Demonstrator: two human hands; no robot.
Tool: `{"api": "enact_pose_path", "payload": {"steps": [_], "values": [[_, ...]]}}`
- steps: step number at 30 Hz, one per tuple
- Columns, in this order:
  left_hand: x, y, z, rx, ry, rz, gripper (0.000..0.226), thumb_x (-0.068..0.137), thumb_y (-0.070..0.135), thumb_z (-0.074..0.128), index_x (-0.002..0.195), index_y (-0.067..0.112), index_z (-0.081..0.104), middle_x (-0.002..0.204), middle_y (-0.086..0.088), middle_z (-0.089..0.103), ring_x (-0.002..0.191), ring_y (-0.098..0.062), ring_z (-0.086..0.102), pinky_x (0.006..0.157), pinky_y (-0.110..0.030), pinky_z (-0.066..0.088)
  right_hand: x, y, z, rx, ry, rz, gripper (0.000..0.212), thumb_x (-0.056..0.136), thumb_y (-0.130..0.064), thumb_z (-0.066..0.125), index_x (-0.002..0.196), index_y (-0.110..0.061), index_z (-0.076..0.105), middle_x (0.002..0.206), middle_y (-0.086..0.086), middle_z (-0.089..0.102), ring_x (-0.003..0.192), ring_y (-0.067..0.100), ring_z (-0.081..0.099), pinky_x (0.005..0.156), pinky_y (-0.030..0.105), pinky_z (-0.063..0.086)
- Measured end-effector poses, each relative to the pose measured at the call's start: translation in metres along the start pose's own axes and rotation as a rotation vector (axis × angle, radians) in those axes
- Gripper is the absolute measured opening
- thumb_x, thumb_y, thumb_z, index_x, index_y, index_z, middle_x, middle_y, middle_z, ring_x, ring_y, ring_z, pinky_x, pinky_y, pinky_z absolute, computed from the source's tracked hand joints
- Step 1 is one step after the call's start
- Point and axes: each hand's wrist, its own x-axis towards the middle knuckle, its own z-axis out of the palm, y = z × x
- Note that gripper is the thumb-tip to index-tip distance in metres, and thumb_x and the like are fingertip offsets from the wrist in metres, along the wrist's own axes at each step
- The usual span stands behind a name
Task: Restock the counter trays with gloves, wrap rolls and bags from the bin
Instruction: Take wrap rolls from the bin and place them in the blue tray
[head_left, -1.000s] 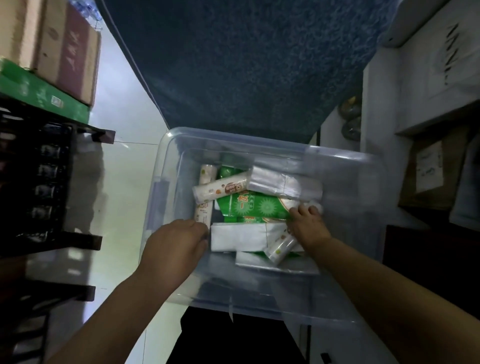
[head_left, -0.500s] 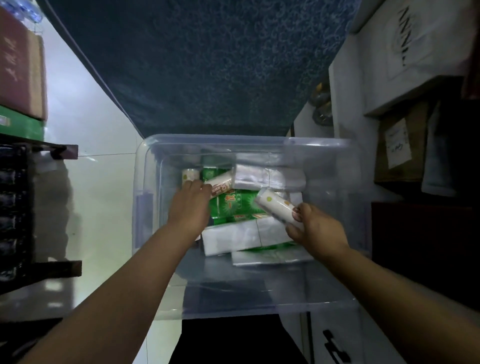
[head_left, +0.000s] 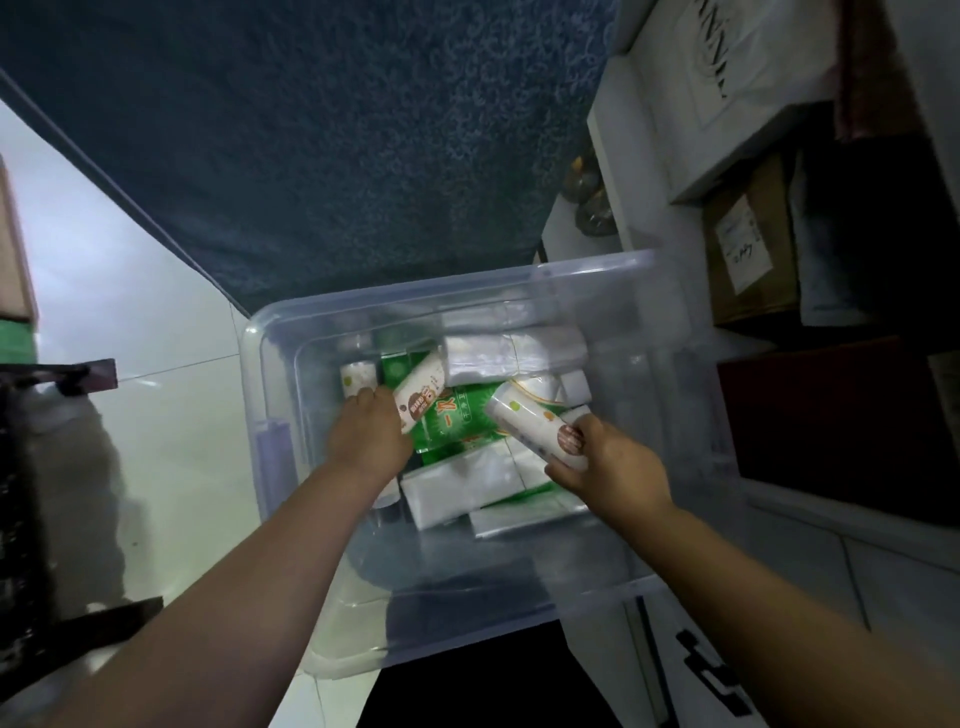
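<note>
A clear plastic bin (head_left: 270, 457) sits on the floor below me, holding white wrap rolls, a green packet (head_left: 457, 415) and clear bag packs (head_left: 447, 486). My right hand (head_left: 610, 465) grips one white wrap roll (head_left: 530, 423), lifted and tilted above the green packet. My left hand (head_left: 366, 436) is inside the bin at its left side, fingers curled round a second white roll (head_left: 418, 392) with a brown label. Another roll (head_left: 357, 376) stands upright just beyond the left hand.
A dark blue patterned surface (head_left: 337, 156) stands behind the bin. White cabinets and cardboard boxes (head_left: 748, 249) crowd the right side. A dark rack (head_left: 31, 493) is on the left, with pale floor tiles (head_left: 156, 415) between it and the bin.
My right hand has lifted its wrap roll higher and turned it. My left hand moved from the bin's near rim to the far left rolls and closed on one.
</note>
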Motion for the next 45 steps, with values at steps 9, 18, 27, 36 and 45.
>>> {"api": "enact_pose_path", "payload": {"steps": [9, 18, 27, 36, 45], "values": [[-0.101, -0.004, -0.09, -0.01, 0.068, 0.081, 0.042, 0.069, 0.037, 0.069, 0.102, 0.015, 0.057, 0.098, -0.006, 0.063, 0.075, -0.021, 0.057, 0.054, -0.027, 0.039, -0.063, -0.042, -0.06, 0.163, 0.104, 0.148, 0.041, 0.063, -0.049, 0.074, 0.092, -0.027, 0.055, 0.092, -0.001, 0.068, 0.083, 0.024, 0.064, 0.057, 0.026, 0.034], [-0.186, 0.062, -0.176, -0.143, 0.178, 0.311, 0.034, 0.062, 0.042, 0.069, 0.082, 0.023, 0.049, 0.082, 0.001, 0.056, 0.071, -0.021, 0.055, 0.051, -0.029, 0.039, -0.181, -0.057, -0.148, 0.216, 0.346, 0.244, 0.047, 0.061, -0.05, 0.074, 0.101, -0.03, 0.059, 0.096, -0.007, 0.061, 0.082, 0.015, 0.06, 0.063, 0.028, 0.045], [-0.25, 0.17, -0.188, -0.099, 0.25, 0.748, 0.04, 0.065, 0.049, 0.071, 0.095, 0.03, 0.052, 0.088, 0.007, 0.054, 0.077, -0.016, 0.054, 0.056, -0.029, 0.039, -0.296, -0.007, -0.197, 0.147, 0.624, 0.376, 0.045, 0.067, -0.047, 0.072, 0.106, -0.032, 0.056, 0.093, -0.013, 0.056, 0.075, 0.006, 0.051, 0.055, 0.017, 0.039], [-0.336, 0.289, -0.124, -0.06, 0.202, 1.093, 0.048, 0.065, 0.04, 0.076, 0.107, 0.024, 0.058, 0.087, 0.007, 0.052, 0.074, -0.01, 0.048, 0.053, -0.021, 0.031, -0.45, 0.073, -0.197, 0.107, 0.848, 0.633, 0.047, 0.066, -0.045, 0.076, 0.105, -0.029, 0.054, 0.094, -0.008, 0.063, 0.08, 0.01, 0.057, 0.062, 0.022, 0.045], [-0.441, 0.373, -0.033, 0.013, 0.107, 1.218, 0.049, 0.064, 0.045, 0.075, 0.106, 0.028, 0.058, 0.094, 0.009, 0.058, 0.08, -0.012, 0.052, 0.057, -0.028, 0.041, -0.605, 0.195, -0.17, 0.042, 0.912, 0.863, 0.055, 0.055, -0.03, 0.087, 0.104, -0.018, 0.065, 0.088, 0.007, 0.07, 0.075, 0.03, 0.064, 0.059, 0.037, 0.051]]}}
